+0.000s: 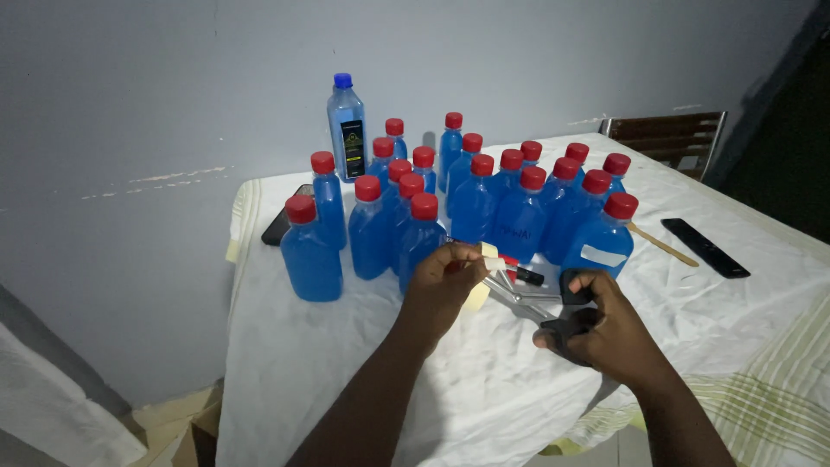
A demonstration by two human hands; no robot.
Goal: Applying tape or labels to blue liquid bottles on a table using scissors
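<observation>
The left hand [441,290] pinches the free end of a cream roll of masking tape [481,285] just in front of the red-capped blue plastic bottles [471,203]. The right hand [601,333] has its grip closed through the black handles of steel scissors [540,307], blades seemingly open at the tape, above the white-clothed worktop [415,380].

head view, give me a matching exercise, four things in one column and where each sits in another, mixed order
Things:
1. tall blue-capped bottle
2. scissors
3. masking tape roll
4. black remote

Places:
a. in the left hand
b. far right on the white cloth
c. at the back, by the wall
d. in the right hand

Pairs: 1-c, 2-d, 3-a, 4-b
</observation>
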